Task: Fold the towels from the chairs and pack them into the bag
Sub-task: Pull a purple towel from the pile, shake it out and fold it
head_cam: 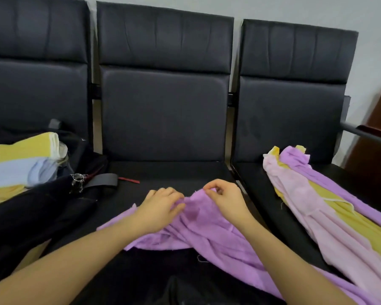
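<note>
1. Two hands work nearest the camera, both on one purple towel (207, 230) that lies bunched on the middle seat (163, 172) and trails off its front edge to the right.
2. Left hand (161, 210) lies on the cloth with fingers curled into its top edge, gripping it; my guess is it anchors that side so the edge can be drawn straight.
3. Right hand (223, 199) pinches the same edge between thumb and fingertips, just beside the left; it looks like a hunt for a corner to start the fold.
4. One loose pile (312, 205) waits on the right seat (262, 186), draped over the front. I count three colours in it: pink, yellow and purple. Whether each is a single towel I cannot tell.
5. One black bag (42, 208) sits open on the left seat, within reach of the left hand, likely so that folded pieces drop straight in.
6. Folded towels (24, 159) are stacked in its mouth: yellow on top, pale blue beneath, more yellow lower; the exact count is hidden.
7. Three dark chairs stand in a row against the wall; the middle one serves as the folding surface.
8. Judged from this, the packing is partly done.
</note>
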A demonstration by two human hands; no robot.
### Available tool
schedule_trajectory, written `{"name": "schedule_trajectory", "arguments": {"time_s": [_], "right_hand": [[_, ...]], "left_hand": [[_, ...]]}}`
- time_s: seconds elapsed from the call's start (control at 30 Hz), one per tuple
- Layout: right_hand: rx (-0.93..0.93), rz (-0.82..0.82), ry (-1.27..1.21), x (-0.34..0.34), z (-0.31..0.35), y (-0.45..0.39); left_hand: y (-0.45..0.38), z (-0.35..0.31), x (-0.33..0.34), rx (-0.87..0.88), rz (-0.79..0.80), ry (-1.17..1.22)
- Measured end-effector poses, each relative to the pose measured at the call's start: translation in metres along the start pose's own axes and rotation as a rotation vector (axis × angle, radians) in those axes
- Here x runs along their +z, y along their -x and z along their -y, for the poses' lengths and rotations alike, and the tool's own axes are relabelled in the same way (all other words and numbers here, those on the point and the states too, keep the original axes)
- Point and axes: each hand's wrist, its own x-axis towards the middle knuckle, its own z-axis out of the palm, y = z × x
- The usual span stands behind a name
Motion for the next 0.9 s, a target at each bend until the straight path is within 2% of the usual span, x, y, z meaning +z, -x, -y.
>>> {"name": "schedule_trajectory", "arguments": {"time_s": [0.07, 0.1, 0.13, 0.2, 0.23, 0.37, 0.67, 0.8, 0.9], "right_hand": [[-0.002, 0.021, 0.022, 0.002, -0.003, 0.002], [-0.005, 0.031, 0.036, 0.002, -0.005, 0.002], [-0.006, 0.041, 0.054, 0.001, -0.006, 0.003], [-0.010, 0.067, 0.082, -0.001, -0.006, 0.006], [-0.015, 0.080, 0.096, -0.001, -0.007, 0.007], [-0.030, 0.081, 0.148, -0.002, -0.013, 0.010], [-0.016, 0.069, 0.188, 0.004, -0.022, 0.011], [-0.031, 0.085, 0.188, 0.019, -0.019, 0.011], [-0.116, 0.211, 0.336, 0.030, -0.023, 0.013]], "left_hand": [[0.017, -0.008, 0.009, 0.170, -0.034, -0.118], [0.024, -0.009, 0.012, 0.198, -0.002, -0.173], [0.031, -0.008, 0.018, 0.162, 0.115, -0.155], [0.039, -0.003, 0.029, 0.003, 0.502, -0.082], [0.040, 0.000, 0.032, -0.013, 0.571, -0.076], [0.036, 0.008, 0.039, 0.034, 0.578, -0.141], [0.004, 0.054, 0.048, -0.013, 0.425, -0.250], [0.007, 0.051, 0.065, -0.048, 0.220, -0.114], [0.019, 0.041, 0.070, 0.032, -0.052, -0.121]]}}
